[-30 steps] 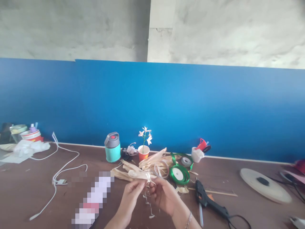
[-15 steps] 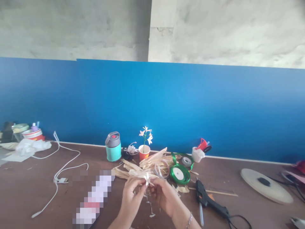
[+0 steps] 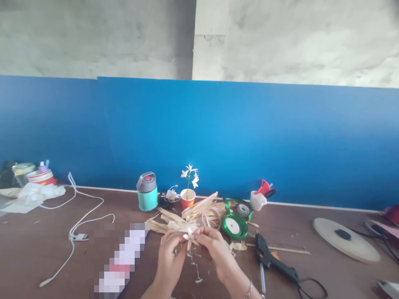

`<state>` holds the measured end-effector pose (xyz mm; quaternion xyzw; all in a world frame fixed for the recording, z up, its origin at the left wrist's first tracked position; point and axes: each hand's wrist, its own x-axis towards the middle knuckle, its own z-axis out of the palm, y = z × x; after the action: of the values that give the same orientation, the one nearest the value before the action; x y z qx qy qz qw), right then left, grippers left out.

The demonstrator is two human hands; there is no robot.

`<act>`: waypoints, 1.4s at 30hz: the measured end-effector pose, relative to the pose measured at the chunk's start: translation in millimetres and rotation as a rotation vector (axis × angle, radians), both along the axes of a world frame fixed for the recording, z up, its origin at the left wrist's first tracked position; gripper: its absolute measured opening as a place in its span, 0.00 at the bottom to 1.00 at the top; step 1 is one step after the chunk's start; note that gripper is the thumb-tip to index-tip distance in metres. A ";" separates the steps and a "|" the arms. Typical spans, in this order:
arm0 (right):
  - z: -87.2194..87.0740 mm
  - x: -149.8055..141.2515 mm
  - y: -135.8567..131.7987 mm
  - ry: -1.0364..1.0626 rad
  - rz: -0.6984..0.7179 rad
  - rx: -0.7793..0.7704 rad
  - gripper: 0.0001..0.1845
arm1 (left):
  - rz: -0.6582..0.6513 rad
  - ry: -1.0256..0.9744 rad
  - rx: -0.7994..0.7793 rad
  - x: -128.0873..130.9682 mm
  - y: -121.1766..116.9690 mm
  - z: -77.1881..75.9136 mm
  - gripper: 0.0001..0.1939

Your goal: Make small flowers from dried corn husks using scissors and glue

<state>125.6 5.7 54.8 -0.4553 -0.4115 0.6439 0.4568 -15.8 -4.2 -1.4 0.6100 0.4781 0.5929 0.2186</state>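
Pale flower: I see the pale flower held up over the brown table between the person's two hands, its narrow petals spread.
Left hand: the left hand pinches the flower's left side with thumb and fingertips.
Right hand: the right hand grips the other side the same way; a bracelet circles that wrist.
Below the hands: thin pale scraps lie scattered.
Just beyond: dried husks sit in a loose heap, a green ribbon spool close by on the right.
Behind the heap: a flower spray stands upright in a red paper cup, near a turquoise flask.
Over to the right: a black glue gun lies by a thin stick.
Far left: a white cable trails loosely.
Backdrop: a blue partition runs along the table's rear edge.
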 end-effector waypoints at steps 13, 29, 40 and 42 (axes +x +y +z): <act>-18.6 7.0 14.7 0.248 -0.124 0.035 0.12 | 0.081 -0.050 -0.032 -3.9 3.5 -3.2 0.08; -10.5 22.5 25.1 0.253 -0.152 -0.067 0.10 | 0.048 -0.018 -0.133 2.5 5.9 22.8 0.12; 13.4 25.3 16.7 0.001 -0.106 0.173 0.13 | 0.044 0.071 -0.017 19.2 20.6 42.8 0.04; 13.6 26.6 18.5 -0.035 -0.118 0.267 0.13 | 0.013 -0.002 -0.044 21.7 22.1 49.5 0.07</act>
<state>152.2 24.2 68.4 -0.4251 -0.4739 0.5475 0.5431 5.9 17.8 48.1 0.6017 0.4945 0.5842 0.2285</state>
